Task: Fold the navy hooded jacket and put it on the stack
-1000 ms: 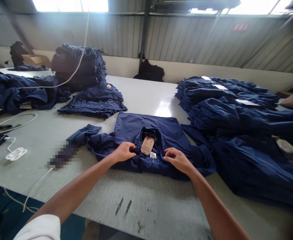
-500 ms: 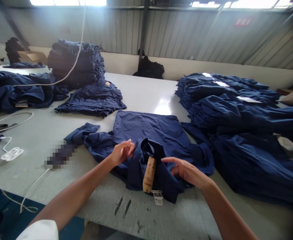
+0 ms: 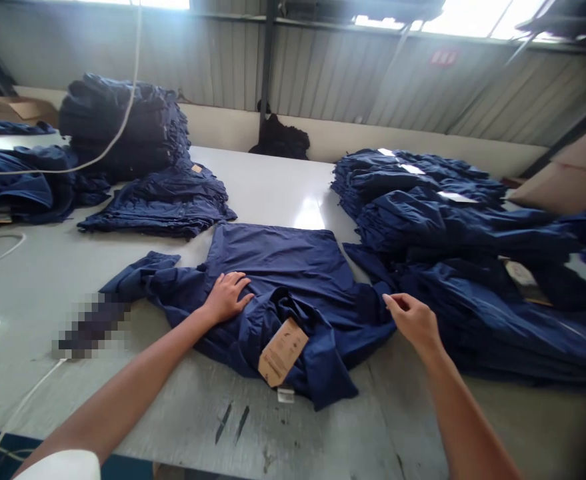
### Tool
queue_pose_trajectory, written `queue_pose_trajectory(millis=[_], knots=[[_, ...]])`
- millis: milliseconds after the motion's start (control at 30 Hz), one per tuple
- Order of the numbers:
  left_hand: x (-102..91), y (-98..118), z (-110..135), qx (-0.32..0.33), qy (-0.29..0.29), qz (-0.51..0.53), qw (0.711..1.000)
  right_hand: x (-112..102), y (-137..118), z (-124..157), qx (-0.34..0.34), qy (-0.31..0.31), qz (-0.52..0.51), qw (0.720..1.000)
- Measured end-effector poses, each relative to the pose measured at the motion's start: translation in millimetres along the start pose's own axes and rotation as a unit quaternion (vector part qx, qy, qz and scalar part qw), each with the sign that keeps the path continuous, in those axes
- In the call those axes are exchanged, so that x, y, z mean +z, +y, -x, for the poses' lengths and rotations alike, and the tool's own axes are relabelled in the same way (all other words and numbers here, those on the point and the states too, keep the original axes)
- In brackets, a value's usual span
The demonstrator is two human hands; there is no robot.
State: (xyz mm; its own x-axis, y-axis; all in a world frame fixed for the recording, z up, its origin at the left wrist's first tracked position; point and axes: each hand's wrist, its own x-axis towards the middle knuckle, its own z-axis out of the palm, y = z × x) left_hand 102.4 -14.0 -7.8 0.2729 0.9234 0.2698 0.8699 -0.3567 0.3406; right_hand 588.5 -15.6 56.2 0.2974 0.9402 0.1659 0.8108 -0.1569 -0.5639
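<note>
Pressing jacket (image 3: 283, 267): left hand (image 3: 225, 297) flat, right hand (image 3: 415, 320) pinching.

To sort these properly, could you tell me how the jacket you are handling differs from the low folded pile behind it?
The jacket is one garment; the folded pile is several, stacked. The jacket lies spread, a sleeve stretched left, hang tag showing; the folded pile is compact, no sleeves out. Both are navy.

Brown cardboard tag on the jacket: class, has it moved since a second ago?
Yes. The brown cardboard tag has come nearer the person, now lying much closer to the two dark marks on the table.
</note>
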Motion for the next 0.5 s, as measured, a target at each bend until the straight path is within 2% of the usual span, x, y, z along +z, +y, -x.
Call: queue_pose_trajectory(millis=[33, 100, 200, 267, 367, 433, 500], knots=[[-4.3, -10, 0, 0.001, -0.004, -0.006, 1.0, -2, 9, -2, 0.004, 0.031, 0.042, 0.999], [-16.4, -33, -2, 0.005, -0.012, -0.014, 1.0, -3, 25, -4, 0.017, 0.047, 0.082, 0.995], [-37.9, -62, -6, 0.0, -0.037, -0.029, 0.999, 3, 43, -9, 0.077, -0.016, 0.04, 0.996], [-50.4, -68, -11, -0.039, -0.049, -0.055, 0.997, 11, 47, -14, 0.117, -0.069, -0.035, 0.99], [-62.8, -49, -19, -0.081, -0.044, -0.053, 0.994, 23, 39, -25, 0.148, -0.105, -0.145, 0.973], [-68.2, -19, -21, -0.039, -0.076, 0.034, 0.996, 29, 24, -32, 0.132, -0.094, -0.137, 0.977], [-74.0, 19, -14, 0.039, -0.149, 0.139, 0.978, 34, 6, -38, 0.086, -0.059, -0.053, 0.993]])
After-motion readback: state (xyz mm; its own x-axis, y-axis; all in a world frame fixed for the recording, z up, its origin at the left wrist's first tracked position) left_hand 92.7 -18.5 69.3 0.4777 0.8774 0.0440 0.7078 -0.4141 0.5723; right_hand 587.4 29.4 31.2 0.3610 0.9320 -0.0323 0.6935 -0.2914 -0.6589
